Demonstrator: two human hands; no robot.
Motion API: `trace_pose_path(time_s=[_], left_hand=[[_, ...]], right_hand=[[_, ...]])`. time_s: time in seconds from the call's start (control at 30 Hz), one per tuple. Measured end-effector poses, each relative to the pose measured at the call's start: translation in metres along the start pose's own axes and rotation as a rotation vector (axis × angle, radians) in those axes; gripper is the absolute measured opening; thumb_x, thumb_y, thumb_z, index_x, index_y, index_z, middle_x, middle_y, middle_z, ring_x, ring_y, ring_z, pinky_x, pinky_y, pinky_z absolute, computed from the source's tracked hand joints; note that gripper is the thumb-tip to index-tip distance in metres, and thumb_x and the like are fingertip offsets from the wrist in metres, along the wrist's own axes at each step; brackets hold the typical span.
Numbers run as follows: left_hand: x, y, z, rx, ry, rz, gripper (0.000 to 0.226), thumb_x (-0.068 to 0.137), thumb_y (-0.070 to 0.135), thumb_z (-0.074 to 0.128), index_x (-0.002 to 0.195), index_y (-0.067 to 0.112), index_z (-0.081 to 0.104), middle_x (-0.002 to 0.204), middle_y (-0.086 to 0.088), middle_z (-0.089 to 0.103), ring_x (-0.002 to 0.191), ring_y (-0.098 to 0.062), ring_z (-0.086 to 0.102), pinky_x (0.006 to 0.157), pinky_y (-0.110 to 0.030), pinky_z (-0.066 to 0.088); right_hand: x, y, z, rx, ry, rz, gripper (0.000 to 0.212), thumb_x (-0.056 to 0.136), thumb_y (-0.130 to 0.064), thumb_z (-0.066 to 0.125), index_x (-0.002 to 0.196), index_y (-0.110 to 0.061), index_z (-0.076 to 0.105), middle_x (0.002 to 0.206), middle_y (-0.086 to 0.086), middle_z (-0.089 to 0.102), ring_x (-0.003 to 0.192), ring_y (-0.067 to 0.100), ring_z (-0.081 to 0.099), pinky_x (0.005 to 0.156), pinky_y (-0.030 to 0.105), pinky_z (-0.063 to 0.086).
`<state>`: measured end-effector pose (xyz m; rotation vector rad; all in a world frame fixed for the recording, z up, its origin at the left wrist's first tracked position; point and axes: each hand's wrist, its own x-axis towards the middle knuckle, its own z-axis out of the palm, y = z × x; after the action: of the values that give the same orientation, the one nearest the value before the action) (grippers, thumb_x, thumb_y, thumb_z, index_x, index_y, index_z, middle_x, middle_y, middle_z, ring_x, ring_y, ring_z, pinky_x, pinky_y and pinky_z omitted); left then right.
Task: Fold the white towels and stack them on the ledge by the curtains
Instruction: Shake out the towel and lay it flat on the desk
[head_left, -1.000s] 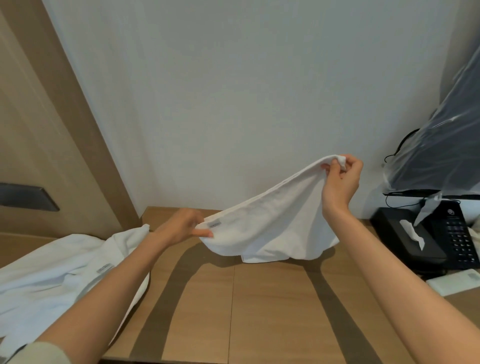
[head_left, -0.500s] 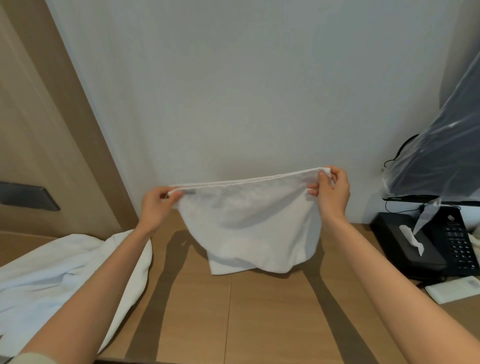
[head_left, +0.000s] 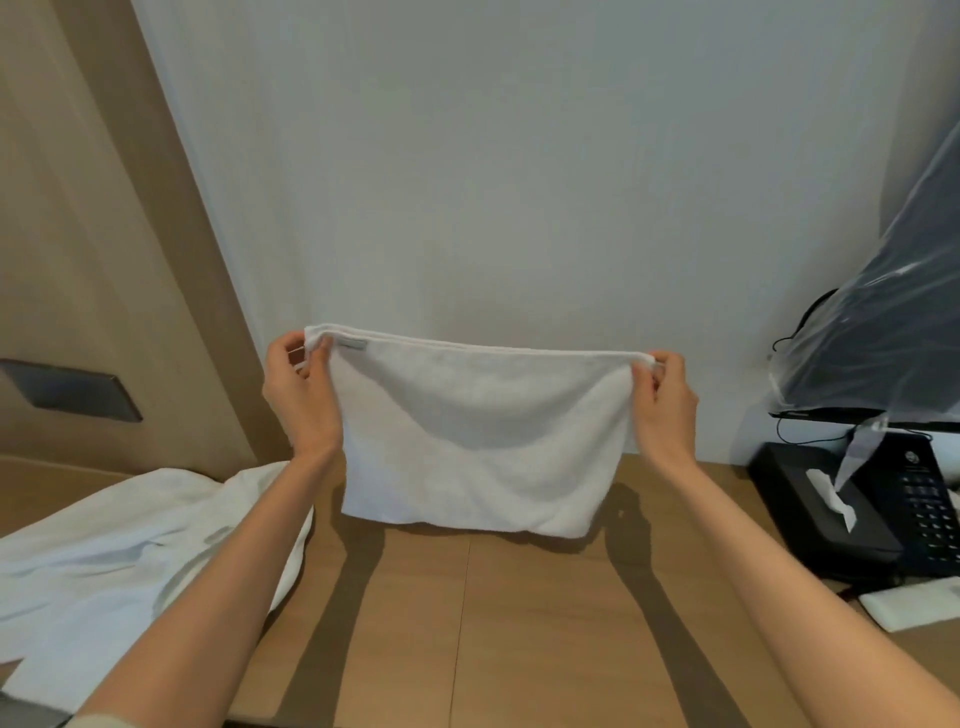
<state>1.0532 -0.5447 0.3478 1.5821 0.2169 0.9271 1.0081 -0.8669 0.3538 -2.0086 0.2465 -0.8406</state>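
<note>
Towel (head_left: 478, 441) has been levelled: the left corner, held low near the desk (head_left: 467, 623) a second ago, is now raised to match the right. Top edge is pulled straight, and doubled layers are seen along it. A top corner is pinched by each of the left hand (head_left: 298, 395) and right hand (head_left: 667, 405), thumb against curled fingers. Towel hangs over the desk, its lower edge possibly brushing the wood; not clear. Half-fold is judged aligned, so the next fold can be made. Pile (head_left: 130, 545) at left is not yet folded.

Both arms reach forward, left hand (head_left: 298, 387) and right hand (head_left: 666, 402) apart, each pinching a towel (head_left: 478, 447) corner.
</note>
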Motion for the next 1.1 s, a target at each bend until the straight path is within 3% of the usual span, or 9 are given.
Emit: trace_pose_path(time_s=[0.1, 0.17, 0.23, 0.3, 0.4, 0.57, 0.83, 1.0, 1.1], left_hand=[[-0.002, 0.009, -0.004, 0.025, 0.058, 0.033, 0.019, 0.098, 0.032, 0.048, 0.093, 0.014, 0.051, 0.076, 0.013, 0.049, 0.064, 0.012, 0.047, 0.061, -0.005, 0.036], [-0.005, 0.018, -0.005, 0.077, 0.03, 0.059, 0.022, 0.1, 0.03, 0.041, 0.088, 0.013, 0.046, 0.069, 0.014, 0.043, 0.059, 0.011, 0.045, 0.057, -0.007, 0.034], [-0.009, 0.027, -0.011, 0.086, 0.069, 0.104, 0.02, 0.101, 0.03, 0.039, 0.09, 0.015, 0.046, 0.07, 0.016, 0.043, 0.062, 0.011, 0.045, 0.059, -0.006, 0.033], [-0.012, 0.035, -0.017, 0.054, 0.137, 0.127, 0.027, 0.1, 0.035, 0.037, 0.099, 0.012, 0.051, 0.076, 0.018, 0.047, 0.068, 0.015, 0.046, 0.063, -0.004, 0.033], [-0.025, 0.041, -0.026, 0.044, 0.094, 0.071, 0.034, 0.099, 0.039, 0.038, 0.107, 0.009, 0.052, 0.079, 0.02, 0.049, 0.07, 0.02, 0.047, 0.065, -0.001, 0.035], [-0.055, 0.035, -0.049, 0.104, 0.029, 0.012, 0.015, 0.098, 0.047, 0.038, 0.102, 0.034, 0.046, 0.084, 0.035, 0.053, 0.082, 0.017, 0.051, 0.075, -0.006, 0.039], [-0.098, 0.035, -0.088, 0.092, -0.024, -0.018, 0.014, 0.098, 0.045, 0.04, 0.102, 0.032, 0.046, 0.086, 0.028, 0.054, 0.08, 0.015, 0.053, 0.07, -0.005, 0.042], [-0.124, 0.039, -0.122, 0.094, -0.122, 0.002, 0.012, 0.099, 0.043, 0.04, 0.1, 0.032, 0.045, 0.08, 0.032, 0.054, 0.074, 0.012, 0.052, 0.066, -0.005, 0.041], [-0.14, 0.036, -0.149, 0.073, -0.173, -0.027, 0.019, 0.099, 0.044, 0.038, 0.101, 0.027, 0.046, 0.081, 0.02, 0.052, 0.071, 0.013, 0.049, 0.062, -0.002, 0.038]], right_hand=[[0.001, -0.008, -0.002, 0.062, 0.123, -0.077, 0.016, 0.102, -0.023, 0.039, 0.109, -0.01, 0.044, 0.084, 0.0, 0.053, 0.066, 0.009, 0.048, 0.055, 0.023, 0.028], [-0.001, -0.01, -0.001, 0.021, 0.005, 0.023, 0.017, 0.102, -0.024, 0.037, 0.106, -0.008, 0.043, 0.08, -0.001, 0.049, 0.071, 0.019, 0.047, 0.059, 0.03, 0.027], [-0.007, -0.005, -0.004, -0.003, -0.09, 0.052, 0.016, 0.102, -0.026, 0.036, 0.103, -0.011, 0.042, 0.076, -0.005, 0.047, 0.07, 0.018, 0.047, 0.055, 0.025, 0.032], [-0.012, -0.007, -0.012, 0.055, 0.04, -0.019, 0.014, 0.102, -0.027, 0.036, 0.105, -0.014, 0.042, 0.074, -0.009, 0.047, 0.063, 0.005, 0.047, 0.049, 0.012, 0.03], [-0.023, -0.008, -0.02, 0.081, 0.019, 0.009, 0.008, 0.102, -0.029, 0.036, 0.101, -0.022, 0.039, 0.072, -0.014, 0.048, 0.06, -0.003, 0.049, 0.048, 0.012, 0.031], [-0.043, 0.002, -0.036, 0.172, -0.014, 0.044, 0.007, 0.101, -0.029, 0.039, 0.1, -0.023, 0.042, 0.074, -0.009, 0.052, 0.058, -0.004, 0.048, 0.05, 0.013, 0.034], [-0.089, 0.009, -0.068, 0.17, -0.024, 0.103, 0.013, 0.099, -0.033, 0.045, 0.105, -0.022, 0.048, 0.085, -0.014, 0.053, 0.07, -0.016, 0.05, 0.056, 0.004, 0.037], [-0.135, 0.005, -0.075, 0.14, 0.074, 0.218, 0.016, 0.1, -0.028, 0.044, 0.105, -0.014, 0.05, 0.09, -0.004, 0.052, 0.081, 0.011, 0.049, 0.07, 0.026, 0.036], [-0.17, -0.001, -0.086, 0.115, 0.112, 0.208, 0.021, 0.1, -0.024, 0.042, 0.11, -0.009, 0.051, 0.096, -0.002, 0.049, 0.092, 0.016, 0.045, 0.078, 0.029, 0.035]])
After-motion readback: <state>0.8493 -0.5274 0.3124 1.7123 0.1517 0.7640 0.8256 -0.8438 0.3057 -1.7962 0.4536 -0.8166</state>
